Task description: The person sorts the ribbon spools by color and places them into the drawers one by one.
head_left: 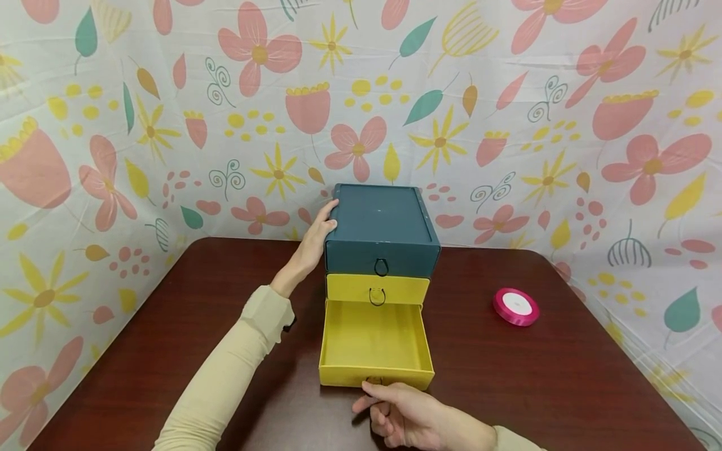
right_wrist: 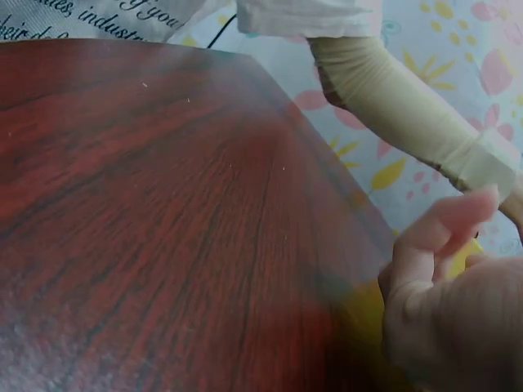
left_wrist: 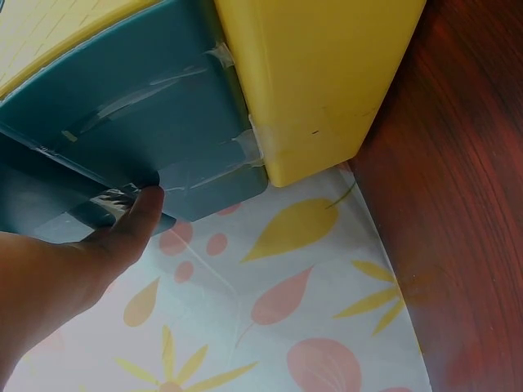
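Observation:
A stack of small drawers stands on the table, with a dark teal drawer unit (head_left: 380,216) on top and a yellow drawer front (head_left: 355,288) below it. The bottom yellow drawer (head_left: 372,335) is pulled out toward me, its inside showing. My left hand (head_left: 312,244) rests against the left side of the teal unit, its fingers near the top edge; the left wrist view shows a digit touching the teal side. Just in front of the bottom drawer is my right hand (head_left: 408,413), thumb near the dark loop pull (head_left: 374,379), fingers loosely bent. Nothing shows between thumb and forefinger.
A pink ribbon roll (head_left: 516,306) with a white centre lies on the right of the dark brown table (head_left: 474,369). Behind and beside the table hangs a flower-patterned cloth (head_left: 361,94). Loop pulls (head_left: 381,267) hang on the upper drawer fronts.

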### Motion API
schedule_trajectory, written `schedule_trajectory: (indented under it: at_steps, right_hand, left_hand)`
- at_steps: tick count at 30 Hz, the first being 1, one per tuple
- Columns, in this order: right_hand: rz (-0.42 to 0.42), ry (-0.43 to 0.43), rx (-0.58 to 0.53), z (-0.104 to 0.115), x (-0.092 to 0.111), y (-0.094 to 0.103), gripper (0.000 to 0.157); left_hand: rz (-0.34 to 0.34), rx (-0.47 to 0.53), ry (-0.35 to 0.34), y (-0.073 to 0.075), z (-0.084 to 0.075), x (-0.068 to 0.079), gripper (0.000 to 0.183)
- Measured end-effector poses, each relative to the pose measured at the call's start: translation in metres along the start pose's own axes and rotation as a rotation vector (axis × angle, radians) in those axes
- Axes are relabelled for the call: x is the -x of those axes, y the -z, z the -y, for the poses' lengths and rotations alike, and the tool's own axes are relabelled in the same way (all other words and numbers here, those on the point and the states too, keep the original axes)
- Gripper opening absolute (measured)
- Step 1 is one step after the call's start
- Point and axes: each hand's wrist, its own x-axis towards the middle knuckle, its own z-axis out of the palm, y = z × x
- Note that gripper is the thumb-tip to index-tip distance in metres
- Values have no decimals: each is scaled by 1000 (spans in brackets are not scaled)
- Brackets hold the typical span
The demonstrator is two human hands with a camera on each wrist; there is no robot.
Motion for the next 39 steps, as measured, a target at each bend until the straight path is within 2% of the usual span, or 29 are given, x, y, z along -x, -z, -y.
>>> schedule_trajectory:
  at_steps: [1,3,7,11,13,15,22,25,29,33,37,39]
  right_hand:
    - [29,-12,15,1,1,-2,36]
    - [82,-28,59,5,6,-6,37]
    - [188,30,201,17,16,-12,35]
    - [267,209,283,34,26,-12,36]
    - [260,305,309,45,31,-9,37]
    - [203,388,343,57,36,-5,37]
    - [-39,648,470,100,64,27,28]
    - [-201,739,562,116,78,44,26]
    - [-471,828,682,132,93,70,24]
    - [-767,839,808,140,103,100,28]
    - [-1073,779,1012,141,109,135,35]
    - [-1195,746,1133,140,109,152,39]
  left_hand:
    - [-1,-1,-1,0,2,-1,61]
    - [5,7,2,-1,-5,2,62]
    - [25,17,15,-1,-22,9,61]
    - [22,2,21,-1,-29,13,59]
    - [21,-1,16,-1,-29,13,59]
    - [22,-6,15,-1,-29,14,59]
    - [35,2,11,-2,-25,15,58]
    - [38,-2,16,-3,-25,15,59]
    - [37,-6,19,-3,-26,15,58]
    - [34,-2,18,-2,-28,14,59]
    - [35,-8,22,-1,-30,14,59]
    - [37,-9,23,-1,-30,14,59]
